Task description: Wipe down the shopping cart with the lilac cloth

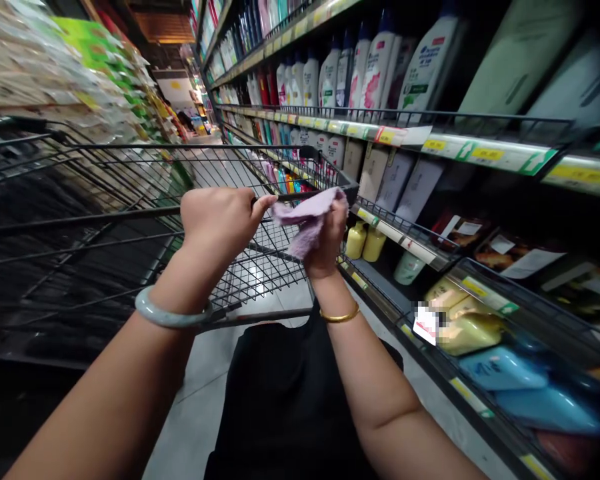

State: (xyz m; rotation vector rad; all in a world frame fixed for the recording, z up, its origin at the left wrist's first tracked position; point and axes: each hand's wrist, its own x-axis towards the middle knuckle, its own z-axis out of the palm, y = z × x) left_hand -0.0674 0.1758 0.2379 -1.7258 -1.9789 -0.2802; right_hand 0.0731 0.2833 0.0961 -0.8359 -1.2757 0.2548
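Note:
My left hand (217, 217) is closed over the dark rail of a black wire shopping cart (250, 270); its thumb stretches toward the cloth. Bunched in my right hand (327, 243) is a light purple cloth (307, 213), at the cart's right corner. Its loose end hangs down over the wire mesh. The fingers of my right hand are partly hidden behind the cloth. Through the cart's basket I see the tiled floor. A pale bangle (167, 313) circles my left wrist and a gold one (339, 315) my right.
Close on the right stand shelves (485, 150) with wire guards, price tags and rows of shampoo bottles (380, 70). Yellow bottles (473, 333) and blue bottles (505, 370) lie low down. Packaged goods (80, 73) are piled on the left. The tiled aisle (200, 140) runs ahead.

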